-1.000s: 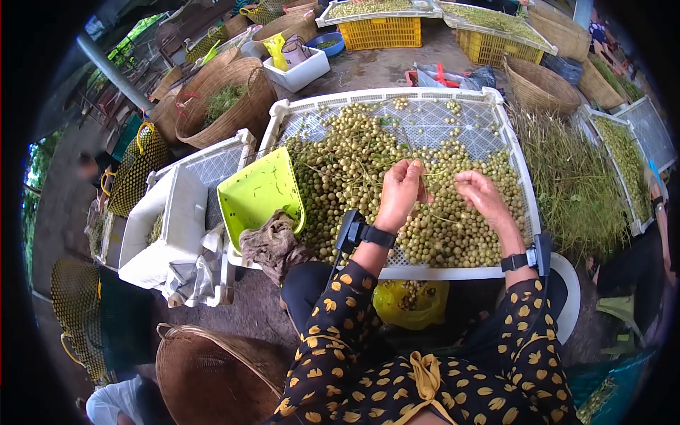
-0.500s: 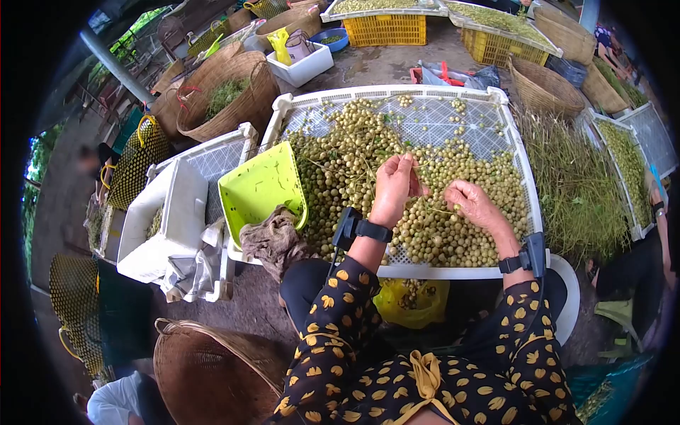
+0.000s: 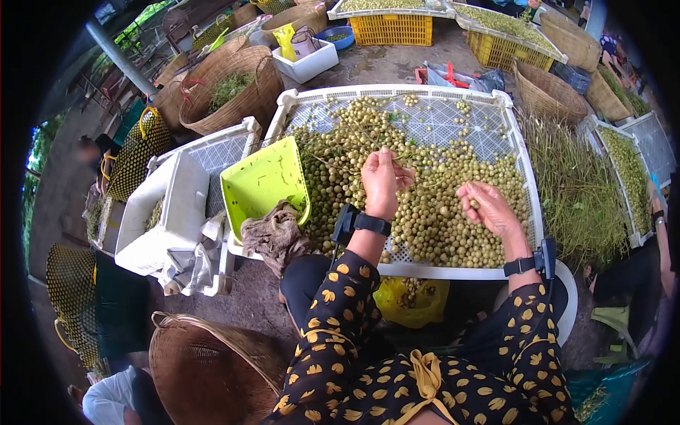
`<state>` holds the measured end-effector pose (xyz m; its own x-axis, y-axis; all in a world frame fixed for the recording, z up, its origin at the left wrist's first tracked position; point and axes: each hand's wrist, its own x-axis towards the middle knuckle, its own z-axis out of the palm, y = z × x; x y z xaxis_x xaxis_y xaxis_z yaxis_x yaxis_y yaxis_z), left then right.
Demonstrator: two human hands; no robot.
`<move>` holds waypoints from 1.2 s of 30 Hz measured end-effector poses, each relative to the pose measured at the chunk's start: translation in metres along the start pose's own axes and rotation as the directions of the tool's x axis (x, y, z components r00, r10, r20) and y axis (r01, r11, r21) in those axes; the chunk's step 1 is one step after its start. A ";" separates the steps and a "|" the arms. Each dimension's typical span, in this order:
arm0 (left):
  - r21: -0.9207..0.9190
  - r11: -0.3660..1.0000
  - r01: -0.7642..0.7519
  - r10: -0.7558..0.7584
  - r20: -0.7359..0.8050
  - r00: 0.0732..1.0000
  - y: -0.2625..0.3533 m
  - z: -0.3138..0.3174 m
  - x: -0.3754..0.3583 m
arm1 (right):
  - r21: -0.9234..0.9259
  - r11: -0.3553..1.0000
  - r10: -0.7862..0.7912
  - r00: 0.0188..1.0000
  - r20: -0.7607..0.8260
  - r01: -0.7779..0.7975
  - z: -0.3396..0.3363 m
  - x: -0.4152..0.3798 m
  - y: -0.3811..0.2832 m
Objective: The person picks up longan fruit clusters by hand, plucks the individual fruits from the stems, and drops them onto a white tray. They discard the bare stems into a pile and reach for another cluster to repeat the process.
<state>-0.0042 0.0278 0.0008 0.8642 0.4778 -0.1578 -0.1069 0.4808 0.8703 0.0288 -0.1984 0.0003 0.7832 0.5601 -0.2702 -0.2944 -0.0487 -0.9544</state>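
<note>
A white mesh tray [image 3: 467, 272] before me carries many small round yellow-green fruits [image 3: 432, 237], some loose and some on thin stems at the left. Over the middle of the heap is my left hand [image 3: 382, 185], its thumb and fingers pinched on a thin fruit stem [image 3: 405, 160]. To its right, my right hand [image 3: 494, 210] is closed with a small round fruit at its fingertips, just above the loose fruits. Both wrists wear black straps with small devices.
A lime-green scoop-shaped bin [image 3: 262, 180] and a brown rag [image 3: 276, 232] lie at the tray's left, beside a white foam box [image 3: 185, 205]. Bare stems [image 3: 574, 184] are piled at the right. A wicker basket [image 3: 205, 368] stands low left; a yellow bag [image 3: 411, 301] is under the tray.
My hands have moved apart: the left has shifted left and the right slightly rightward. A fruit now shows at the right fingertips. The view has shifted slightly.
</note>
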 end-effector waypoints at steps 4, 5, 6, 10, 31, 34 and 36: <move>0.013 1.000 0.015 -0.015 0.033 0.999 -0.013 0.008 -0.009 | 0.025 0.996 -0.086 0.995 -0.052 0.087 0.043 -0.006 -0.001; 0.010 1.000 0.021 -0.021 0.035 0.999 -0.018 0.010 -0.010 | -0.013 0.995 -0.096 0.993 -0.068 0.096 0.050 -0.005 0.000; 0.008 1.000 0.025 -0.026 0.036 0.999 -0.023 0.011 -0.012 | -0.052 0.993 -0.108 0.991 -0.083 0.104 0.053 -0.003 0.003; 0.131 0.984 0.120 -0.139 0.143 0.980 -0.040 0.007 -0.023 | 0.031 0.992 -0.120 0.982 -0.148 0.126 0.048 0.011 0.024; 0.248 0.923 -0.295 0.222 0.284 0.933 -0.039 -0.011 -0.043 | 0.619 0.774 -0.062 0.989 -0.133 0.132 0.032 0.012 0.021; 0.266 0.913 -0.309 0.227 0.298 0.927 -0.034 -0.005 -0.046 | 0.686 0.720 -0.012 0.990 -0.141 0.106 0.028 0.018 0.022; 0.211 0.906 -0.368 0.294 0.313 0.903 -0.039 -0.004 -0.041 | 0.713 0.697 0.021 0.992 -0.124 0.075 0.026 0.022 0.021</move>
<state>-0.0373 -0.0072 -0.0290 0.9030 0.3426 0.2593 -0.3109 0.1046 0.9447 0.0258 -0.1660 -0.0223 0.8387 0.4523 -0.3033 -0.5374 0.5974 -0.5952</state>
